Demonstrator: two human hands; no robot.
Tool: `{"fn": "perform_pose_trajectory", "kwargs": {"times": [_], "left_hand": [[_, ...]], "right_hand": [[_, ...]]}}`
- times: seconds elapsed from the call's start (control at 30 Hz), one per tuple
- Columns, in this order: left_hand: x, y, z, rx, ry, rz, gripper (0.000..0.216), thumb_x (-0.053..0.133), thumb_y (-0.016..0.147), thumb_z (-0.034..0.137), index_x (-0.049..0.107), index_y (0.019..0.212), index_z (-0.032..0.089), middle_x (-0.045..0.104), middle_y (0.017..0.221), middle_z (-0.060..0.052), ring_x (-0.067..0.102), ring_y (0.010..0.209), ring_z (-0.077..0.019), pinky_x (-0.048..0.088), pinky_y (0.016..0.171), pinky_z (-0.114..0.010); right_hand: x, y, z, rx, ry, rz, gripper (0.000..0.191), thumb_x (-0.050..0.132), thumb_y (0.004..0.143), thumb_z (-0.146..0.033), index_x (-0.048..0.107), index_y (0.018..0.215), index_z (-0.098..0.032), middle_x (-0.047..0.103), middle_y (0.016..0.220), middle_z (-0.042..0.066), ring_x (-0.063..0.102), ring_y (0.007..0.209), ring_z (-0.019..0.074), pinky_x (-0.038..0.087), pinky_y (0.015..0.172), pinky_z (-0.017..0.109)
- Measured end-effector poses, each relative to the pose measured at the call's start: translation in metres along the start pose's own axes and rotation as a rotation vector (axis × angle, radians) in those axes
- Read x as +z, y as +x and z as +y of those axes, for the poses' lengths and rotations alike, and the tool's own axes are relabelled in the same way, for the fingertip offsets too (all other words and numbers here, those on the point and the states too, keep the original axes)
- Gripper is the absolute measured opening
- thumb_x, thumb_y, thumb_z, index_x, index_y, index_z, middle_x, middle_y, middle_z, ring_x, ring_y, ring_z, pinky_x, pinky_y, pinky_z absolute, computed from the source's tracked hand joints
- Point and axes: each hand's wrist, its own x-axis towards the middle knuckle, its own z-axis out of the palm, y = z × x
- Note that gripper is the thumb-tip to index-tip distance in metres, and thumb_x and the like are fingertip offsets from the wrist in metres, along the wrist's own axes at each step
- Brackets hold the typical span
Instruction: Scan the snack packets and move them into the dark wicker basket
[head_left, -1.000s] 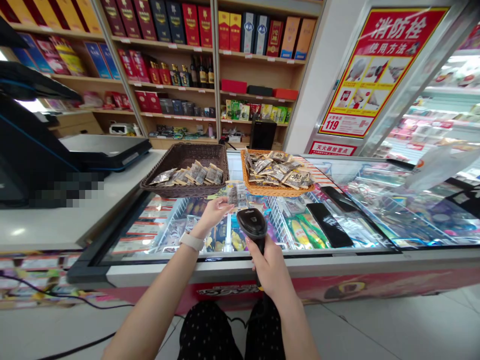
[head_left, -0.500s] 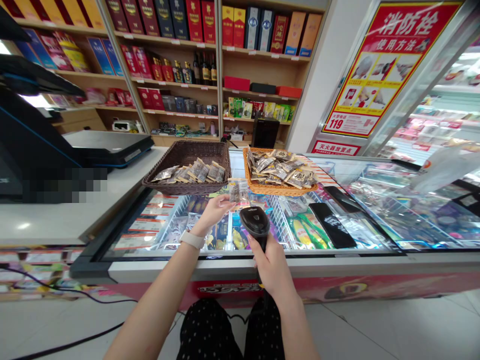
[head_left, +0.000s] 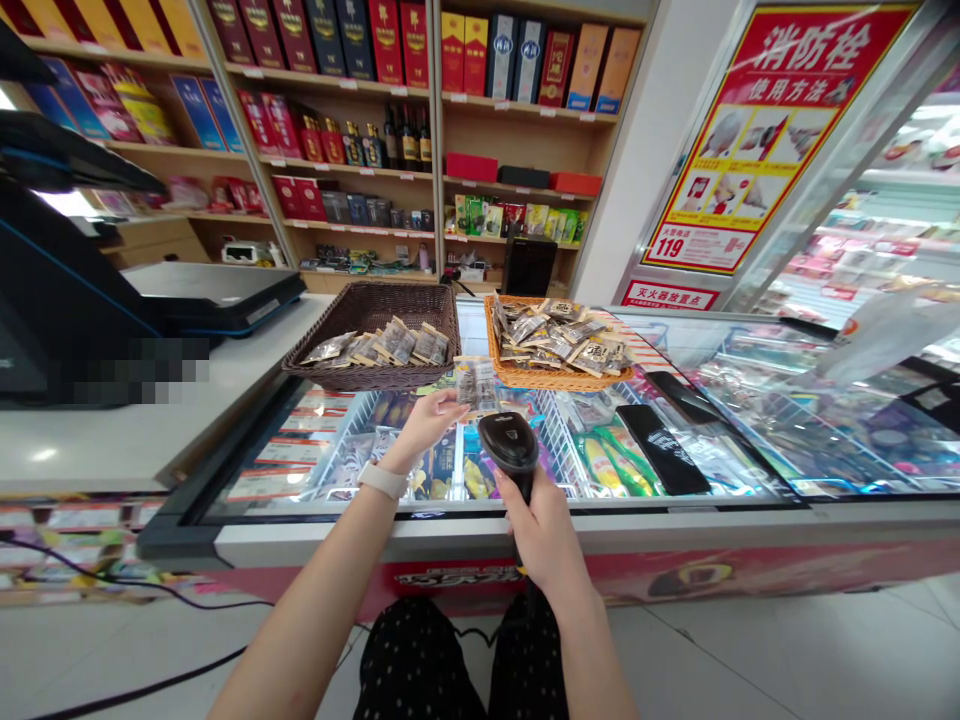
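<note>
Black scanner (head_left: 508,442) upright, seemingly toward packet (head_left: 475,382)

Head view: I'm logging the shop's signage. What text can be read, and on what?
"消防栓" and "使用方法": top of the red poster.
"119": lower left of that poster.
"灭火器放置点": small red sign below it.
Too blurred or small: snack packet in the left hand, scanner in the right hand, shelf boxes.

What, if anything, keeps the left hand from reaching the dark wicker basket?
Probably nothing, so yes: the left hand, pinching a snack packet, hovers just before the dark wicker basket, only freezer glass between.
</note>
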Motion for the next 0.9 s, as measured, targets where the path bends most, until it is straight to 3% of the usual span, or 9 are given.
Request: {"fn": "perform_pose_trajectory", "kwargs": {"times": [0.4,0.67,0.8,0.9], "left_hand": [[-0.001,-0.005,0.006,0.003,-0.019,-0.022,0.048,0.082,0.068,0.045,0.067,0.1,0.012,0.074,0.085,-0.007,0.069,0.076,-0.0196,0.05,0.067,-0.027],[0.001,-0.004,0.005,-0.017,-0.008,0.011,0.052,0.084,0.067,0.048,0.069,0.103,0.013,0.075,0.084,-0.007,0.071,0.075,-0.0206,0.052,0.067,-0.028],[-0.019,0.011,0.027,0.051,0.011,0.127,0.05,0.082,0.074,0.044,0.07,0.109,0.011,0.077,0.09,-0.01,0.072,0.078,-0.0214,0.054,0.069,-0.028],[-0.047,0.034,0.062,0.093,0.25,0.243,0.039,0.072,0.086,0.036,0.07,0.114,0.008,0.077,0.095,-0.012,0.072,0.081,-0.0216,0.054,0.073,-0.029]], "right_hand": [[0.0,0.001,0.002,0.004,0.016,-0.022,0.044,0.048,0.099,-0.057,0.065,0.11,-0.018,0.073,0.08,0.008,0.067,0.061,0.0238,0.048,0.052,0.029],[0.0,-0.001,0.002,0.014,0.02,-0.034,0.044,0.05,0.098,-0.057,0.067,0.111,-0.018,0.068,0.069,0.003,0.067,0.061,0.0255,0.048,0.056,0.031],[-0.002,0.0,0.0,-0.004,0.059,-0.013,0.042,0.051,0.098,-0.056,0.068,0.108,-0.018,0.074,0.086,0.009,0.071,0.076,0.0282,0.048,0.057,0.031],[-0.004,0.001,-0.005,-0.018,0.105,-0.02,0.04,0.052,0.098,-0.054,0.068,0.107,-0.018,0.075,0.09,0.01,0.072,0.083,0.029,0.05,0.06,0.031]]}}
